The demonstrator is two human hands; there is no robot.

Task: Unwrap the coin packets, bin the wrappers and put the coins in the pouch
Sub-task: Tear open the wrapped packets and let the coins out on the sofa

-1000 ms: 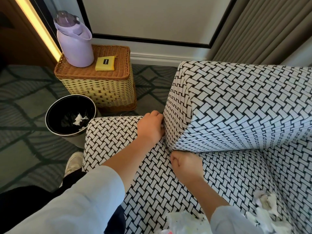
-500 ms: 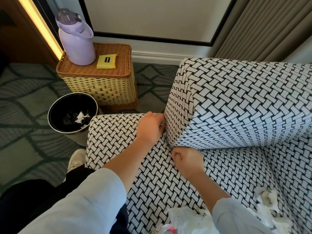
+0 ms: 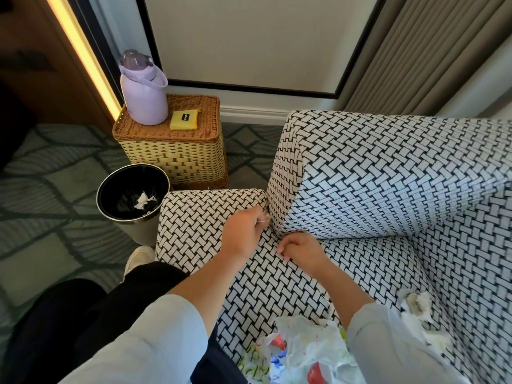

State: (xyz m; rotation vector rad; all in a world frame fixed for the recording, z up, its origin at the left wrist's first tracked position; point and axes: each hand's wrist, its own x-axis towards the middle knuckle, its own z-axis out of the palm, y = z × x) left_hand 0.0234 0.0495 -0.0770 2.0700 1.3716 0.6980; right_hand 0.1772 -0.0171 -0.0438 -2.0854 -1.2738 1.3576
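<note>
Left hand (image 3: 243,231): thumb and forefinger pinched on a small pale scrap (image 3: 266,218) at the seam where the seat (image 3: 194,225) meets the cushion (image 3: 388,184). Cannot tell if the scrap is a packet or just wrapper.

Right hand (image 3: 303,252): just beside the left, at its four o'clock. Fingers curled under, knuckles on the seat, nothing seen in it.

Six o'clock from the hands, near the person's lap: crumpled plastic bag (image 3: 304,353), white with coloured print; contents not readable.

Four o'clock, on the seat: loose paper wads (image 3: 415,303), white and grey.

Nine o'clock, on the floor against the seat edge: round black bin (image 3: 110,178), a few white wrappers (image 3: 142,201) lying in the bottom.

Eleven o'clock, behind the bin: lidded wicker box (image 3: 171,159). On its lid a lilac jug (image 3: 144,98), upright, and a flat yellow pouch (image 3: 185,120) just beside it, well apart from both hands.
</note>
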